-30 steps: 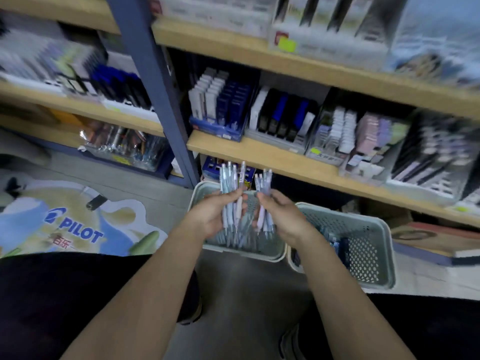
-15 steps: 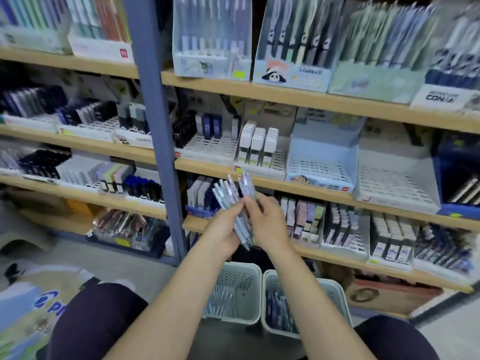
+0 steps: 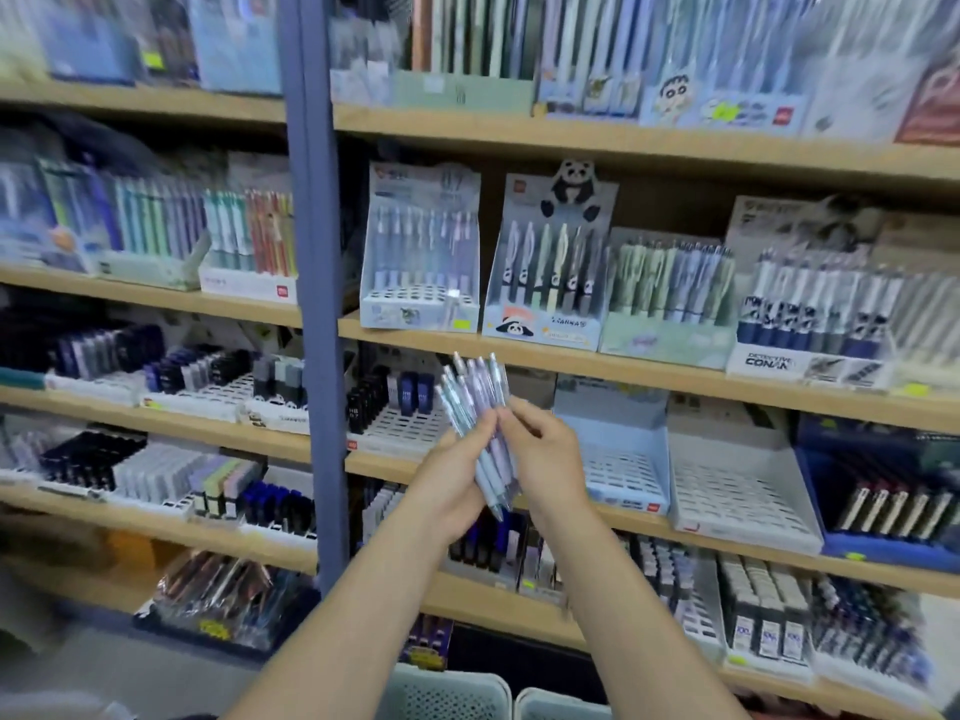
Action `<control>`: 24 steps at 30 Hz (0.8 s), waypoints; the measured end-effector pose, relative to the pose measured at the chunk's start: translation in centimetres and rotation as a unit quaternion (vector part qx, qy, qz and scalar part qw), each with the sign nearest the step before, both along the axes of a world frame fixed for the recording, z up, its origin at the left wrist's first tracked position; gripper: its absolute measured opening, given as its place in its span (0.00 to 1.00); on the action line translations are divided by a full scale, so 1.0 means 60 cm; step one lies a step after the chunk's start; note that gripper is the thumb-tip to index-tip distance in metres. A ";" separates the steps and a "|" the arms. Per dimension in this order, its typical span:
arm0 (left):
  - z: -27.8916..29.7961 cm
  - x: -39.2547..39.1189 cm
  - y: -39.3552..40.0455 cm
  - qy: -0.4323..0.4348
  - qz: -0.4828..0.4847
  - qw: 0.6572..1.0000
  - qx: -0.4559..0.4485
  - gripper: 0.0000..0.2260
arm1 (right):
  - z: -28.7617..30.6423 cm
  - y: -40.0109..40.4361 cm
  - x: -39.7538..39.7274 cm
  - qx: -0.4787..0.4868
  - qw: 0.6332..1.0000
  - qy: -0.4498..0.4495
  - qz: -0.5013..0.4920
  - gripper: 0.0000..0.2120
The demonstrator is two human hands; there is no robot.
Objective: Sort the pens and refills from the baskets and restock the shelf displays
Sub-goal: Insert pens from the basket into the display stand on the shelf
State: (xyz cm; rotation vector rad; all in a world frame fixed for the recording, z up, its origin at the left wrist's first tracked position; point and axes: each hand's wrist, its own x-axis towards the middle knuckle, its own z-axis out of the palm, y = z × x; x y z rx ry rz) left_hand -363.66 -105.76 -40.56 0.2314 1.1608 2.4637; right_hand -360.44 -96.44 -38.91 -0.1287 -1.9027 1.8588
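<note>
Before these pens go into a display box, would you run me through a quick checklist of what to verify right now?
1. Bundle of pens secured: ok, left hand grips it and right hand pinches it.
2. Clicker ends pointing up: ok.
3. Free slots available: ok, the light blue display box shows open front holes.
4. Pens match that box's stock: cannot tell, the picture is blurred.
5. A hand free for placing: not ok, both hold the bundle.

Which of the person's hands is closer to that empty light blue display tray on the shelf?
Right. The right hand grips the pen bundle just left of the light blue tray; the left hand holds the bundle from its far side, farther off.
</note>
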 end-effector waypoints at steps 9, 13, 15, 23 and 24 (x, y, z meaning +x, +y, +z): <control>0.042 -0.020 -0.036 0.086 0.088 0.986 -0.108 0.12 | 0.040 0.000 -0.029 -0.004 0.998 -0.036 0.042 0.08; 0.059 -0.032 -0.063 0.096 0.099 0.984 -0.110 0.14 | 0.059 -0.023 -0.045 -0.028 0.994 -0.024 0.101 0.08; 0.069 -0.039 -0.078 0.099 0.102 0.985 -0.100 0.14 | 0.071 -0.033 -0.054 -0.019 0.992 -0.022 0.123 0.08; 0.092 -0.094 -0.135 0.104 0.149 0.978 -0.097 0.08 | 0.120 -0.053 -0.091 -0.002 0.976 -0.049 0.211 0.08; 0.094 -0.105 -0.138 0.100 0.163 0.976 -0.099 0.07 | 0.127 -0.055 -0.098 -0.001 0.977 -0.050 0.206 0.07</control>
